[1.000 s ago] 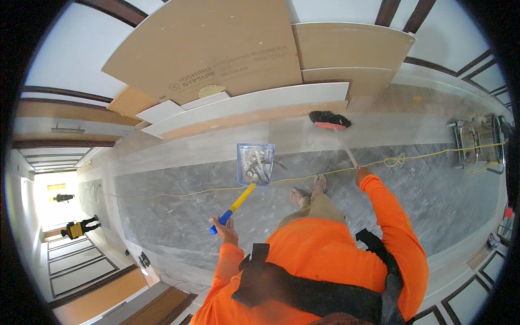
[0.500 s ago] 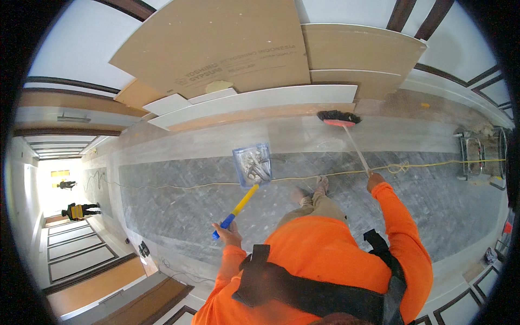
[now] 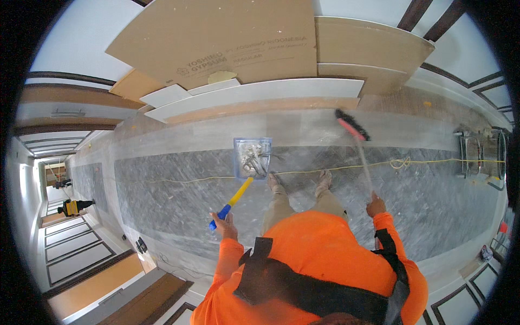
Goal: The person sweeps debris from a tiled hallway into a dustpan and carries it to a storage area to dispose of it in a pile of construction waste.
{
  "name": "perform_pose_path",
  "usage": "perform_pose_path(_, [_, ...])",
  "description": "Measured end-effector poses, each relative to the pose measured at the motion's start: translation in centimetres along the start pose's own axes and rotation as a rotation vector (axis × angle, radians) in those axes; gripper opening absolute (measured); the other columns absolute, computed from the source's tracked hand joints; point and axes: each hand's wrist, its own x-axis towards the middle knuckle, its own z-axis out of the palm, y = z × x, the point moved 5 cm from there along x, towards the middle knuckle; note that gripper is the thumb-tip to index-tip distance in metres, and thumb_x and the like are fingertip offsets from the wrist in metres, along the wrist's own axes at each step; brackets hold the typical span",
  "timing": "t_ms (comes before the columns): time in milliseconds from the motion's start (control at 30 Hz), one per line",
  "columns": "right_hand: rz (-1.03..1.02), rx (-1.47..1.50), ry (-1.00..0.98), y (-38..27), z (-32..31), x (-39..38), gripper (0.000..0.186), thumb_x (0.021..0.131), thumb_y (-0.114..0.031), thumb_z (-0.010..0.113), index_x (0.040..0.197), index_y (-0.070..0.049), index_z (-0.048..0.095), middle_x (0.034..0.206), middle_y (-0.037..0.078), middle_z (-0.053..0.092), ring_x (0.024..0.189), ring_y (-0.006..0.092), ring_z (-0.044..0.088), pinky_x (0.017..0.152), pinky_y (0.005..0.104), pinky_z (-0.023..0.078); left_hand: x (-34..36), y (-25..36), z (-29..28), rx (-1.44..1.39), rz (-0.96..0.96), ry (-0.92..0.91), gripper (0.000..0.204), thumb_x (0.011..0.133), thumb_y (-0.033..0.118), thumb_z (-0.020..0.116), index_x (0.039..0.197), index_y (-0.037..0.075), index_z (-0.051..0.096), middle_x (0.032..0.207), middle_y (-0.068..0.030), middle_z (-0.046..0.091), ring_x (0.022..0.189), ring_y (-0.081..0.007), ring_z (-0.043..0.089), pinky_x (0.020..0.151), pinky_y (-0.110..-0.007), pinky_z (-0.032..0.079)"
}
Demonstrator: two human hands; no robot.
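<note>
My left hand (image 3: 225, 224) is closed round the blue grip of a long-handled dustpan (image 3: 236, 154), whose handle is yellow farther along. Its blue pan is out in front of my feet and carries a pile of pale scraps and debris (image 3: 252, 158). In my right hand (image 3: 376, 206) is the pale stick of a broom (image 3: 353, 127) with a pink-red head and black bristles. The bristles are tilted, apart from the dustpan, over the light floor strip on the right.
Brown and white gypsum boards (image 3: 238, 43) lean at the far side. A yellow cord (image 3: 336, 168) crosses the tiled floor by my feet. Metal-framed chairs (image 3: 470, 155) stand at the right. Down the corridor at the left is a person in a yellow-striped vest (image 3: 73, 207).
The broom head has turned aslant and shifted slightly right, while my right hand has lowered. The dustpan has moved slightly up. My feet have stepped apart.
</note>
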Motion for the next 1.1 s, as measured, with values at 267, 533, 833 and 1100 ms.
perform_pose_path(267, [0.028,-0.001,-0.119,-7.5,4.4,8.1,0.035,0.073,-0.017,0.059,0.102,0.003,0.057,0.071,0.016,0.066,0.059,0.0314,0.065,0.056,0.0392,0.053,11.1,3.3,7.2,0.197,-0.025,-0.093,0.050,0.084,0.041,0.065,0.112,0.003,0.047,0.107,-0.0082,0.050,0.096,-0.0213,0.055,0.082,-0.036,0.050])
perform_pose_path(533, [-0.013,0.214,-0.063,-17.9,7.6,-5.2,0.069,0.077,-0.021,0.062,0.138,-0.003,0.035,0.086,0.019,0.064,0.069,0.0269,0.065,0.062,0.0384,0.053,20.0,1.5,14.4,0.567,0.123,-0.398,0.029,0.084,0.035,0.067,0.085,0.006,0.062,0.074,-0.0014,0.058,0.074,-0.0127,0.056,0.067,-0.025,0.046])
perform_pose_path(833, [0.010,-0.138,-0.047,-19.8,7.2,-3.2,0.071,0.079,-0.021,0.055,0.141,-0.003,0.025,0.114,0.023,0.056,0.104,0.0361,0.056,0.090,0.0414,0.046,22.6,-4.8,21.8,0.930,0.419,-0.501,0.026,0.083,0.029,0.068,0.087,0.004,0.064,0.080,-0.0041,0.064,0.074,-0.0123,0.058,0.071,-0.028,0.048])
perform_pose_path(1100, [-0.113,-0.078,0.113,-15.6,5.9,-6.9,0.071,0.076,-0.015,0.059,0.139,-0.002,0.029,0.112,0.025,0.057,0.101,0.0380,0.057,0.088,0.0438,0.046,21.2,-7.7,25.4,0.896,0.427,-0.554,0.024,0.083,0.027,0.068,0.088,0.004,0.064,0.079,-0.0065,0.065,0.072,-0.0134,0.058,0.069,-0.029,0.047])
